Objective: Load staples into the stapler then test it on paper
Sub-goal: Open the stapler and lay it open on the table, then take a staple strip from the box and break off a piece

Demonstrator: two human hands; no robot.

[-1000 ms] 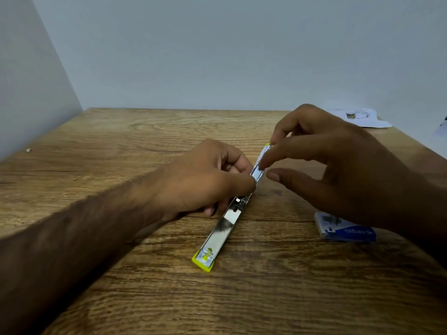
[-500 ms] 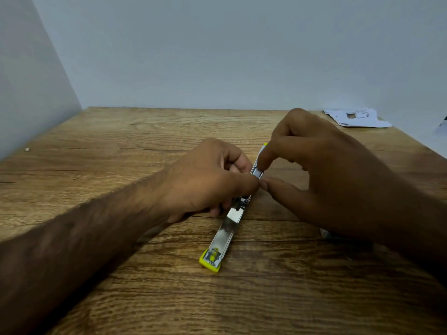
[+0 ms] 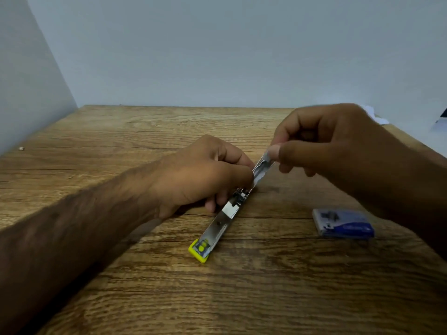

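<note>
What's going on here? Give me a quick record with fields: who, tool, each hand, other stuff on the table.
who: a person, bare hands
tool: stapler, opened out flat on the table
left hand: grips the stapler's middle
right hand: pinches its far end
staple box: blue, lying to the right, untouched
paper: white, far right corner

— What's in your hands?
— My left hand point(image 3: 205, 175) pins the opened stapler point(image 3: 227, 210) to the wooden counter point(image 3: 121, 131); my right hand point(image 3: 338, 146) pinches its far end.
— Anything nearby?
— A blue staple box point(image 3: 343, 223) lies right of it.
</note>
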